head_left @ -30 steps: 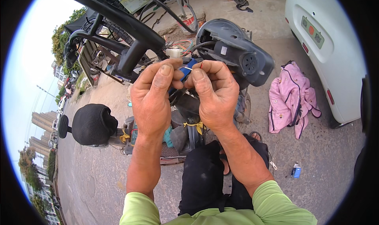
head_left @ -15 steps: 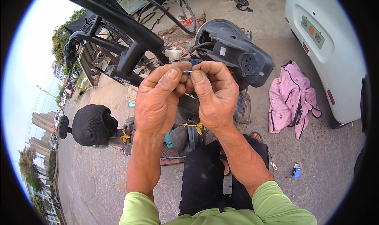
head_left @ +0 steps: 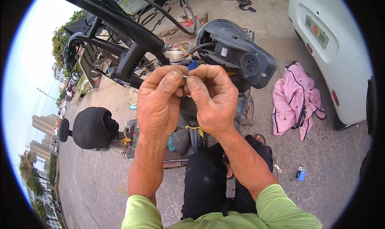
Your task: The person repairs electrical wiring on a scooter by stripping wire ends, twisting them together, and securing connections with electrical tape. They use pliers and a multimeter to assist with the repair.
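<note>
In front of my chest, my left hand [head_left: 158,102] and my right hand [head_left: 215,102] meet, thumbs and forefingers pinched on a thin whitish wire [head_left: 185,76]. A small red tip [head_left: 195,74] shows at the right forefinger. Something blue [head_left: 193,65] sits just behind the fingertips, its kind unclear. The curled lower fingers hide the rest of the wire. Beyond the hands stands a dark vehicle part [head_left: 240,58] with a round back and a vented disc. A thick black tubular frame [head_left: 132,36] slants in at the upper left.
A mesh-covered black seat [head_left: 92,128] is on the left. Yellow ties [head_left: 195,129] hang on the vehicle below my hands. Coloured wires [head_left: 185,48] lie behind. On the right are a pink jacket [head_left: 296,98], a small blue box [head_left: 301,173] and a white vehicle [head_left: 333,40].
My right hand has shifted slightly left, closer to the left fingertips. Less wire shows between the fingers, and more of the blue thing is visible behind them.
</note>
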